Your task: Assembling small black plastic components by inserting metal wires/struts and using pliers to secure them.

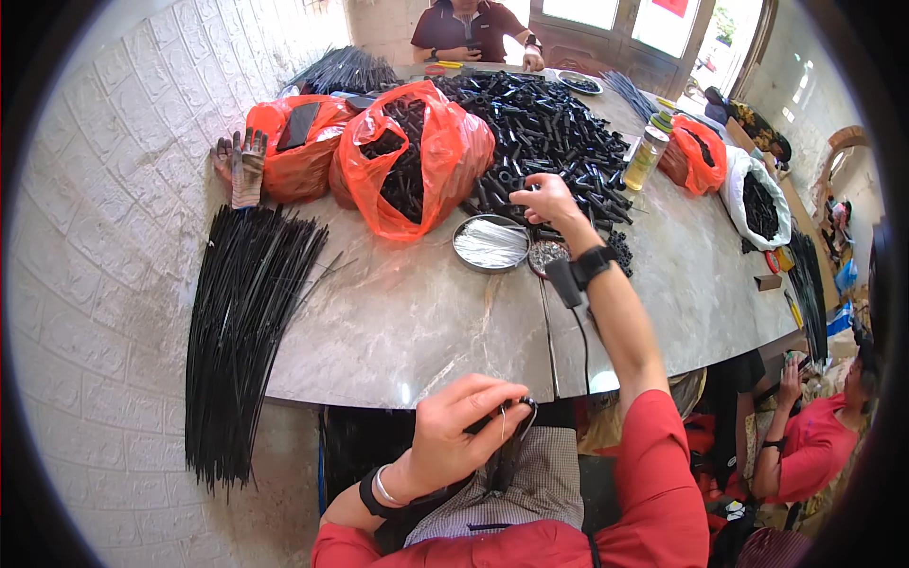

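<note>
Low over my lap, my left hand (464, 424) is closed around dark strips (508, 454) whose looped upper end shows at the fingertips. A thin pale wire stands out by its thumb. My right hand (551, 202) reaches forward over the table to the near edge of a heap of short black tubular parts (559, 128). Its fingers are curled together; whatever is between them is too small to make out. Just nearer than this hand are a round tin (458, 254) of thin silvery pins and a small dish (536, 270) of tiny metal pieces.
Orange bags (355, 180) of black parts and a phone (299, 126) stand left. Long black strips (251, 331) overhang the left edge. A yellow-liquid bottle (646, 156) and a white sack (734, 204) are right. One person (471, 28) sits opposite, another (814, 440) at right.
</note>
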`<state>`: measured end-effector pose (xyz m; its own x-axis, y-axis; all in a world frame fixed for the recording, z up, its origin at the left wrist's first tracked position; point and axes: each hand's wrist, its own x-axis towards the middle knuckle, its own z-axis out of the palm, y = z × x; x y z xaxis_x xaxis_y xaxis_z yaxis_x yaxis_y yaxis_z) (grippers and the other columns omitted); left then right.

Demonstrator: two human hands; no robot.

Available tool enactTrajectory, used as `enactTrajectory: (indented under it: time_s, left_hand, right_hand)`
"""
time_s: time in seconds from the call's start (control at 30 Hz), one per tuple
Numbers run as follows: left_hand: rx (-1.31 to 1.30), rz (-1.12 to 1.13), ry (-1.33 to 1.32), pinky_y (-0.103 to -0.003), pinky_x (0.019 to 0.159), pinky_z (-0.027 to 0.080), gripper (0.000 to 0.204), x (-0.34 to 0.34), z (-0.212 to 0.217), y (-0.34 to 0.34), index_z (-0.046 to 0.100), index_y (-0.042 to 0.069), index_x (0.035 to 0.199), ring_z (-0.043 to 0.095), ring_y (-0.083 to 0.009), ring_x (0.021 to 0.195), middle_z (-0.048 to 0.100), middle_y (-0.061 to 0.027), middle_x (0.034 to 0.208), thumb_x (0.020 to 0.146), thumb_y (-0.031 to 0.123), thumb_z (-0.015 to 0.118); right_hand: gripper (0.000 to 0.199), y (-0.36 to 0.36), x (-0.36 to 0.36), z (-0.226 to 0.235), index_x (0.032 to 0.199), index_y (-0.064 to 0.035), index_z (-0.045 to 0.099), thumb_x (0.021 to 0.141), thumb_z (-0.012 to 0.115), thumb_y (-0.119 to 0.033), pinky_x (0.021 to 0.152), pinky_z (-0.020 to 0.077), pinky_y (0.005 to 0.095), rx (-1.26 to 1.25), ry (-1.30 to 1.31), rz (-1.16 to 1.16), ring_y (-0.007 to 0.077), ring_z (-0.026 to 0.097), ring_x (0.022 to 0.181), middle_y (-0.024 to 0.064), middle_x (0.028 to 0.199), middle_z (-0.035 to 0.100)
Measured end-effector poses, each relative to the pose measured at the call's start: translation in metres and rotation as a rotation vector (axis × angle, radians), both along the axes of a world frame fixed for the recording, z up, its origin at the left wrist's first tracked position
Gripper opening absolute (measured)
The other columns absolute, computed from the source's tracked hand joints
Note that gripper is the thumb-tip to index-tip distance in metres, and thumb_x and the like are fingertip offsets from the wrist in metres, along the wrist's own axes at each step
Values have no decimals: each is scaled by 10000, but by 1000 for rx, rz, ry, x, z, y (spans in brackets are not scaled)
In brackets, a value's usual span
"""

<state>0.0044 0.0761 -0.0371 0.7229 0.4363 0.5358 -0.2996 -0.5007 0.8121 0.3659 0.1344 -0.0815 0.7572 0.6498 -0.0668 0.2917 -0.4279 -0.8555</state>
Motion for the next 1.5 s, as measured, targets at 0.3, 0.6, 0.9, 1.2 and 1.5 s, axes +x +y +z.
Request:
enactTrajectory:
  time_s: [0.3,0.6,0.9,1.2,1.5]
  left_hand:
    - [3,36,29,-262,595,502,196,4,5,-8,681,15,973,636,-159,647,655,-99,843,782,38,723]
    - [-71,-72,-61,-259,657,539,257,-3,11,-41,668,-3,1025,679,-163,740,658,-103,879,775,-57,635]
    - [-19,-246,14,-246,721,558,317,-11,23,-48,639,-28,1098,644,-132,834,628,-91,956,782,-53,642]
    - [4,-369,103,-229,707,557,342,-13,31,-37,638,-29,1114,611,-102,859,609,-60,971,777,-70,679]
    - [-83,-380,84,-236,673,554,349,-7,27,-31,646,-12,1118,616,-98,806,627,-63,935,775,-8,715]
  right_hand:
    - [282,-168,-167,142,1021,60,614,826,710,-119,502,484,210,345,115,405,85,631,627,69,769,682]
    - [294,-232,-238,157,892,32,616,765,784,-172,514,457,213,223,-177,429,58,581,593,43,674,632]
    - [338,-247,-250,177,766,45,616,752,760,-260,511,463,266,112,-404,423,113,592,550,105,617,622]
    - [310,-246,-247,165,743,53,620,742,736,-234,522,481,288,185,-349,390,170,617,553,129,635,632]
    - [267,-238,-246,162,757,23,579,763,760,-172,478,425,231,209,-534,379,46,531,543,41,599,595]
